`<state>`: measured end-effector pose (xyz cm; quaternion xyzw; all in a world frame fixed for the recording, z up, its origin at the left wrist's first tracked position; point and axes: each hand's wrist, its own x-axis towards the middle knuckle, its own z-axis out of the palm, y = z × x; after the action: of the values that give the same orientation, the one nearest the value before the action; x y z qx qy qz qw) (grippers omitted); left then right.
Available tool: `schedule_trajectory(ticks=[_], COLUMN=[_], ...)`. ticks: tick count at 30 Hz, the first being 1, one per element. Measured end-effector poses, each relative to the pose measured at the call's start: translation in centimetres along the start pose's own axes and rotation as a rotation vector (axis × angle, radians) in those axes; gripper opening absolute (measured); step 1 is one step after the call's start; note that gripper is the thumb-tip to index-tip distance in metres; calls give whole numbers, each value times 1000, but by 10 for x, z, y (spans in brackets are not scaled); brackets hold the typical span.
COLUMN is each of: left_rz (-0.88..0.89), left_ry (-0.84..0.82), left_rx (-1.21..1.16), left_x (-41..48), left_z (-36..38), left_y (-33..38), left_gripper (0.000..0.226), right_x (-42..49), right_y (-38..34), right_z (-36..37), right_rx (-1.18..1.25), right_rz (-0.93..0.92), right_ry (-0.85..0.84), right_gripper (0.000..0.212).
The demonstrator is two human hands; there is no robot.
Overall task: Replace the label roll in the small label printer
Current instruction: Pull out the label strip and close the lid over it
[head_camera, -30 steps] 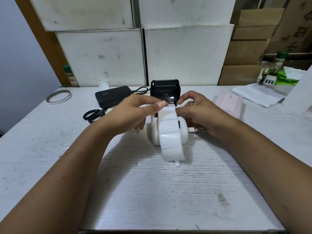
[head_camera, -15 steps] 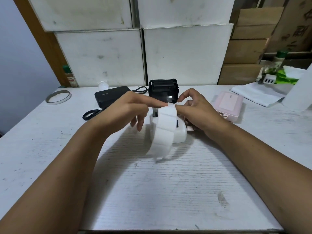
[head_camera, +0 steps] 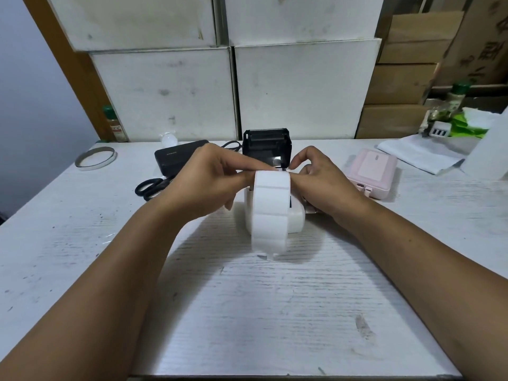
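A small white label printer (head_camera: pixel 297 217) stands mid-table with its black lid (head_camera: pixel 266 147) raised at the back. A strip of white labels (head_camera: pixel 270 210) comes out of the top and hangs down the printer's front, its end touching the table. My left hand (head_camera: pixel 209 182) pinches the strip's left edge at the top. My right hand (head_camera: pixel 319 174) pinches its right edge by the lid hinge. The roll inside the printer is hidden by the strip and my hands.
Behind my left hand lie a black box (head_camera: pixel 178 158) with a cable and black scissors (head_camera: pixel 149 187). A tape ring (head_camera: pixel 94 158) sits at far left. A pink device (head_camera: pixel 372 173) lies to the right, white paper (head_camera: pixel 420 155) beyond it. White boxes (head_camera: pixel 302 89) wall the back.
The hanging label strip swung left and lifted, then came back straight down over the printer's front with its end on the table. Both hands stayed pinched at the strip's top.
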<state>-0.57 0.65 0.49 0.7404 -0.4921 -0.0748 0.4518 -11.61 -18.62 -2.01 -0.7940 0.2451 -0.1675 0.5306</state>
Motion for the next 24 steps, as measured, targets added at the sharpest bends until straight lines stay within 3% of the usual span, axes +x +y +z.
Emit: schedule_trajectory(ticks=[10, 15, 17, 20, 24], left_rz=[-9, -127, -133, -156, -174], left_ry=[-125, -407, -354, -110, 205], left_rx=[-206, -122, -159, -214, -86], left_x=[-3, -2, -1, 2, 9], left_z=[-8, -16, -17, -10, 10], left_y=[12, 10, 9, 9, 0], left_gripper=[26, 39, 46, 30, 17], right_x=[0, 2, 1, 1, 5], right_y=[-1, 0, -3, -7, -6], right_z=[0, -3, -6, -12, -15], right_rx=[20, -13, 38, 196, 307], right_rz=[25, 22, 47, 111, 151], right_ry=[-3, -42, -88, -139, -101], right_gripper=[40, 29, 27, 23, 14])
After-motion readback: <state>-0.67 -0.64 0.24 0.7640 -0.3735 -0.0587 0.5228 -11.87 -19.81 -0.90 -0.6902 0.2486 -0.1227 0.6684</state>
